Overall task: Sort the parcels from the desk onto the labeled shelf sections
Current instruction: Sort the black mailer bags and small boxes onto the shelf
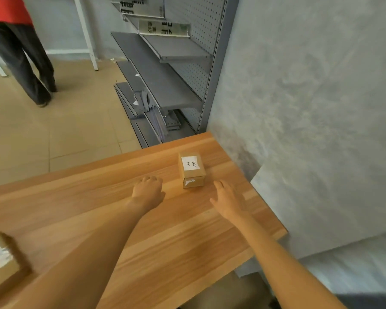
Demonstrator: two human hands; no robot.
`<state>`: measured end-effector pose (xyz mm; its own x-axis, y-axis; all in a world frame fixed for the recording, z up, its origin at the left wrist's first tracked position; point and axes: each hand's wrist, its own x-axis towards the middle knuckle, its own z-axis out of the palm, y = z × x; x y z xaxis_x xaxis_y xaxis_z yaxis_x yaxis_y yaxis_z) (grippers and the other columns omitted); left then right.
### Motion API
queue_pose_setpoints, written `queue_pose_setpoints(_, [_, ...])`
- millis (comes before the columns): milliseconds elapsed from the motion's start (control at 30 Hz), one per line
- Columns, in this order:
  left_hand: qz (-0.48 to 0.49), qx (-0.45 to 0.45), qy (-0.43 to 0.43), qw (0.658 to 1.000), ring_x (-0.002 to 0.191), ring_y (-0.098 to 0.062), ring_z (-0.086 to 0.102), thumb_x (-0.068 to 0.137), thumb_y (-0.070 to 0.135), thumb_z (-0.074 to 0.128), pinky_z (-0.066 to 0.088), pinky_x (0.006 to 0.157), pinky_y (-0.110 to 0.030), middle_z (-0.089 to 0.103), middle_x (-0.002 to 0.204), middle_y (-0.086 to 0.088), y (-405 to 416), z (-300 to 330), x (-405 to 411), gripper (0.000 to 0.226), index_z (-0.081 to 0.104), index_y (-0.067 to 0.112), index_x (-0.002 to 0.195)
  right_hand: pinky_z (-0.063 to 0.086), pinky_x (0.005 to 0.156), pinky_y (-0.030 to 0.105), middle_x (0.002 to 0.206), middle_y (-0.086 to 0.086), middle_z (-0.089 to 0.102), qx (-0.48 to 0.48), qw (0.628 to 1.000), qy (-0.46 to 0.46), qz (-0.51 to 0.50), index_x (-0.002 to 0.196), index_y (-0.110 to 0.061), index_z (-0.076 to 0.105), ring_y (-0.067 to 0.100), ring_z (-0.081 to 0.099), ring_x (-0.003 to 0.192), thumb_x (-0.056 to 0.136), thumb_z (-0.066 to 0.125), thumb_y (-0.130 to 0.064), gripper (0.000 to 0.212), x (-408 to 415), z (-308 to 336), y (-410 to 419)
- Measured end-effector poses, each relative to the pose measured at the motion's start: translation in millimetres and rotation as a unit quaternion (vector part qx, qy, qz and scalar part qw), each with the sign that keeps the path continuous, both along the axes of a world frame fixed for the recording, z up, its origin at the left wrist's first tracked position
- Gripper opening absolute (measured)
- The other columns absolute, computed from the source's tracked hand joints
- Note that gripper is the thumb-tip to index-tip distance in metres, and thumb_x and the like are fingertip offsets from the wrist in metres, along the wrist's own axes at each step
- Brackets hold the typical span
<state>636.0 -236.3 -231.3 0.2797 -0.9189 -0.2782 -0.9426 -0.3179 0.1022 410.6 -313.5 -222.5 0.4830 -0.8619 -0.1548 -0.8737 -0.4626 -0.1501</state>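
Flanking labelled parcel (pixel 191 170): two empty hands.

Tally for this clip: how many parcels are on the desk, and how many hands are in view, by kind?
Parcels: 2, a small box with a white label and a larger box at the desk's left edge, partly cut off.
Hands: 2, left hand and right hand, neither holding anything.
Total: 4
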Motion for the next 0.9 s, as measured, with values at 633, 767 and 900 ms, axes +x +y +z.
queue_pose_setpoints(633, [0.027, 0.059, 0.058, 0.996, 0.132, -0.026, 0.037, 0.096, 0.036, 0.048, 0.035, 0.104, -0.039, 0.048, 0.139, -0.006, -58, -70, 29, 0.046, 0.045, 0.014, 0.136, 0.031, 0.106, 0.044, 0.149, 0.013, 0.027, 0.144, 0.967, -0.165, -0.133, 0.146, -0.013, 0.026, 0.035, 0.033, 0.132, 0.067, 0.079, -0.051, 0.102, 103, -95, -100])
queue_pose_setpoints(767, [0.038, 0.066, 0.06, 0.995, 0.133, -0.025, 0.036, 0.096, 0.036, 0.048, 0.034, 0.106, -0.038, 0.047, 0.141, -0.005, -57, -73, 36, 0.047, 0.043, 0.015, 0.138, 0.042, 0.095, 0.044, 0.147, 0.014, 0.027, 0.108, 0.973, -0.133, -0.152, 0.142, -0.011, 0.027, 0.037, 0.043, 0.119, 0.065, 0.08, -0.049, 0.101, 116, -109, -96])
queue_pose_setpoints(900, [0.042, 0.061, 0.065, 0.995, 0.135, -0.025, 0.034, 0.097, 0.036, 0.047, 0.035, 0.105, -0.039, 0.044, 0.144, -0.004, -59, -71, 41, 0.049, 0.04, 0.016, 0.141, 0.044, 0.087, 0.041, 0.139, 0.012, 0.032, 0.098, 0.971, -0.15, -0.156, 0.134, -0.01, 0.036, 0.034, 0.046, 0.111, 0.068, 0.08, -0.039, 0.084, 116, -104, -101])
